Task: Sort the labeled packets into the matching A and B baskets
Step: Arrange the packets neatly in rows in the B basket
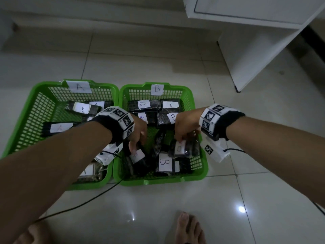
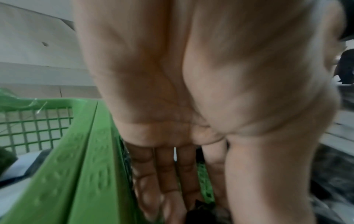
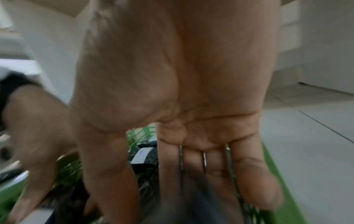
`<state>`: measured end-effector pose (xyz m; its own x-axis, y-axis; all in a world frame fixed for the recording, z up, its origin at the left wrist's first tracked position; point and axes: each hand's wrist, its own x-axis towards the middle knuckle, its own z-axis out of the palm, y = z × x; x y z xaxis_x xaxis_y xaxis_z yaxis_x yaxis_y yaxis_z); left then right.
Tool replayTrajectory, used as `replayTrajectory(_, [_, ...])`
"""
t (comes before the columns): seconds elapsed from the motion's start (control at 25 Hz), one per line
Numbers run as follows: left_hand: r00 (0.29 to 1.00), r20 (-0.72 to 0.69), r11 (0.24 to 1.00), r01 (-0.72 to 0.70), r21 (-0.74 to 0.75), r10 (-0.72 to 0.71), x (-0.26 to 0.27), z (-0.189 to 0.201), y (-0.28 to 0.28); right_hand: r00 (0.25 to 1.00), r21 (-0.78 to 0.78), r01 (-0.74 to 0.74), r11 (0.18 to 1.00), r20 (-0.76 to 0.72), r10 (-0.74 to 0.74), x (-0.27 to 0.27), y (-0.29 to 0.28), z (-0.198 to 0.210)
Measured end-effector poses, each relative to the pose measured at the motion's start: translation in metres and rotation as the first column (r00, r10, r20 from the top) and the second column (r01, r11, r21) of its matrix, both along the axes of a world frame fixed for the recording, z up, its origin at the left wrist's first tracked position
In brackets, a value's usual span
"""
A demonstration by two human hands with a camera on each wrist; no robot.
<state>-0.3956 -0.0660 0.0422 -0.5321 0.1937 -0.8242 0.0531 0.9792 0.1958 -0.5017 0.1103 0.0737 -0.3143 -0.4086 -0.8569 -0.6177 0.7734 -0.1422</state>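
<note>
Pale floor tiles frame both baskets; the left hand [image 1: 139, 133] pinches one packet [image 1: 139, 156] over the B basket [image 1: 202, 166], the right hand [image 1: 184, 127] another packet [image 1: 180, 148]. Best read each label before letting go.

Both baskets, the A basket [image 1: 26, 120] and the B basket [image 1: 193, 103], are bright green with a grid mesh. The packets [image 1: 151, 118] are black with white paper labels. The wristbands [image 1: 212, 118] are white with black square-code patterns. The floor [image 1: 175, 208] is glossy pale grey tile.
</note>
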Motion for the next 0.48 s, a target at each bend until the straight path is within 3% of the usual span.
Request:
replayTrajectory(0.08, [0.998,-0.041,0.998,-0.042,0.048,0.044,-0.002,0.008,-0.008,0.979,0.055,-0.179,0.982,-0.087,0.184,0.01,-0.011,0.0])
replayTrajectory(0.24, [0.989,-0.122,0.996,-0.087,0.018,0.089,-0.009,0.02,-0.023,0.858,-0.245,-0.421,0.873,-0.421,0.295,0.022,-0.027,0.001])
replayTrajectory(0.36, [0.983,-0.145,0.993,-0.116,0.002,0.115,-0.012,0.024,-0.027,0.865,-0.237,-0.449,0.862,-0.359,0.352,0.028,-0.027,-0.01])
replayTrajectory(0.48, [0.977,-0.144,0.988,-0.156,0.021,0.157,-0.012,0.032,-0.036,0.79,-0.148,-0.572,0.806,-0.364,0.494,0.034,-0.02,-0.022])
